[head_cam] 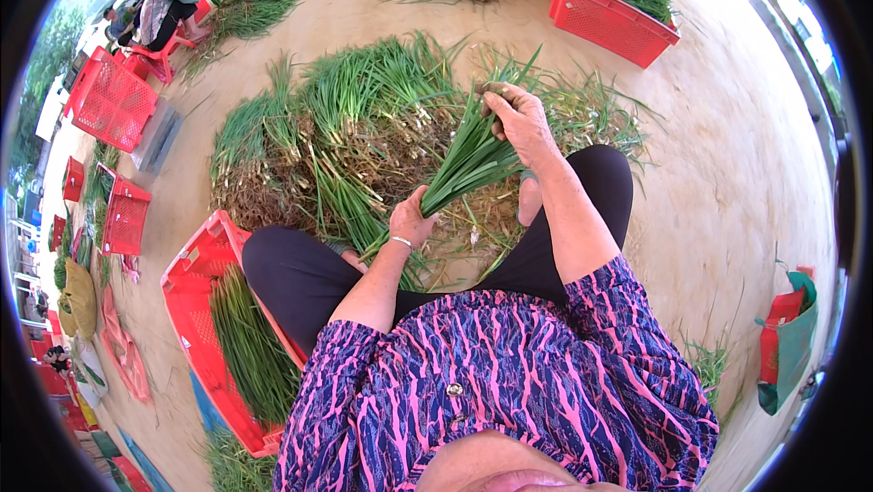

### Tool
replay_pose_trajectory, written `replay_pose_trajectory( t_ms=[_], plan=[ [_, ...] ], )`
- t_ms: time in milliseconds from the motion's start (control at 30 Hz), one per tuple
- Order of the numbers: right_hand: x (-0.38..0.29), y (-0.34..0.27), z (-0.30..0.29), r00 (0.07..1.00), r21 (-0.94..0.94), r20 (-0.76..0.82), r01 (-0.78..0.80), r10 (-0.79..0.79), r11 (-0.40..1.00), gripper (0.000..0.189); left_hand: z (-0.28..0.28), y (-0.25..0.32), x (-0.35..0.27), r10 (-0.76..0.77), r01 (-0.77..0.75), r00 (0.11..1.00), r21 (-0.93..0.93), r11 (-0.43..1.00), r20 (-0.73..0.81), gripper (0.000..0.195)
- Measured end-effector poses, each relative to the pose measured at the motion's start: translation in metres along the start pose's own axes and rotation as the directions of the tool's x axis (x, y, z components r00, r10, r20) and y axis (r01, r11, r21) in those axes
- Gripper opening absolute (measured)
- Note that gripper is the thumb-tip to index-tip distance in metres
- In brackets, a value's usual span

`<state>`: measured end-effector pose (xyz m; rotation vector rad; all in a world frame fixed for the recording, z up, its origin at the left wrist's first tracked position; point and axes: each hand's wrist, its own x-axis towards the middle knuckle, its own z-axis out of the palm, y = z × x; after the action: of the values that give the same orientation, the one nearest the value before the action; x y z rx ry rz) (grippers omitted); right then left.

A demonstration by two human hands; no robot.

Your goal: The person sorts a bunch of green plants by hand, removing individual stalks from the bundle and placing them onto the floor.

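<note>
My left hand [413,219] grips a bunch of green Chinese chives [464,163] around its lower part, and the leaves fan up and to the right. At the leaf tips is my right hand [518,117], its thumb and fingers pinched together near the upper leaves. Whether a leaf is caught between those fingers is hard to make out. Beyond my hands lies a heap of unsorted chives [368,96], with brown roots and soil [273,178] towards me. Loose trimmings [586,113] are strewn on the ground to the right of the heap.
Beside my left knee stands a red plastic crate [198,267] holding chives [252,349]. Another red crate [614,28] with chives is at the far right. A seated person [167,4] works at the upper left near stacked crates [116,100]. A green bag [791,342] stands at the right.
</note>
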<state>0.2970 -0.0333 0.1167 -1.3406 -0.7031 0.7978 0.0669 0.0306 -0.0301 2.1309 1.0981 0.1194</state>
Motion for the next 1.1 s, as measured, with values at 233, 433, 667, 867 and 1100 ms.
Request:
replay_pose_trajectory(
  t_ms=[233, 433, 667, 867, 1100],
  plan=[
    [0.004, -0.015, -0.016, 0.993, -0.133, 0.111, -0.022, 0.037, 0.991, 0.042, 0.003, -0.003, 0.000, 0.031, -0.031, 0.999, 0.054, 0.998, -0.013, 0.068],
    [-0.016, -0.033, -0.024, 0.960, 0.099, 0.277, 0.015, -0.042, 0.995, 0.037, -0.003, 0.007, 0.000, -0.017, 0.017, 1.000, 0.008, 1.000, 0.002, 0.064],
    [-0.017, -0.033, -0.021, 0.932, 0.109, 0.157, 0.314, -0.328, 0.943, 0.014, -0.017, 0.016, 0.020, 0.126, -0.111, 0.978, 0.095, 0.989, -0.169, 0.058],
    [-0.015, -0.026, -0.031, 0.960, 0.387, 0.146, 0.167, -0.239, 0.907, 0.014, -0.062, 0.031, 0.046, 0.287, -0.238, 0.923, 0.205, 0.949, -0.256, 0.046],
    [-0.028, -0.053, -0.008, 0.851, 0.488, 0.171, 0.366, -0.497, 0.793, 0.035, -0.160, 0.038, 0.061, 0.525, -0.294, 0.781, 0.542, 0.787, -0.338, 0.049]
  ],
)
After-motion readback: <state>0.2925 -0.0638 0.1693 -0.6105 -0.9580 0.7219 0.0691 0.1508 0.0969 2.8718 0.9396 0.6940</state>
